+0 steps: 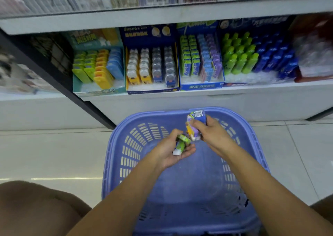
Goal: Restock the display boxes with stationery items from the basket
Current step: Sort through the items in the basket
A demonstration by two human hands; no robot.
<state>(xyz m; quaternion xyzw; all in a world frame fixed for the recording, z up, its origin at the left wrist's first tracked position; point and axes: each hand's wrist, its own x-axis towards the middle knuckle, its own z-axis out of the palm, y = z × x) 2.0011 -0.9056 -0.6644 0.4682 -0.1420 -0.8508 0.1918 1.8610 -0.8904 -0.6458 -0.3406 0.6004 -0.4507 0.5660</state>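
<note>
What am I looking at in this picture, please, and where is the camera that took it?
There is no machine here: a person restocks a shop shelf with bare hands. The one picture comes from a camera worn on the head, looking forward and down, so you see roughly what the person sees. On the floor stands a blue basket. Above it, the left hand holds a green packet, and the right hand grips a small bunch of purple and blue packets. Beyond, on the low white shelf, stand open display boxes with rows of coloured stationery. What else lies in the basket is too blurred to tell.
</note>
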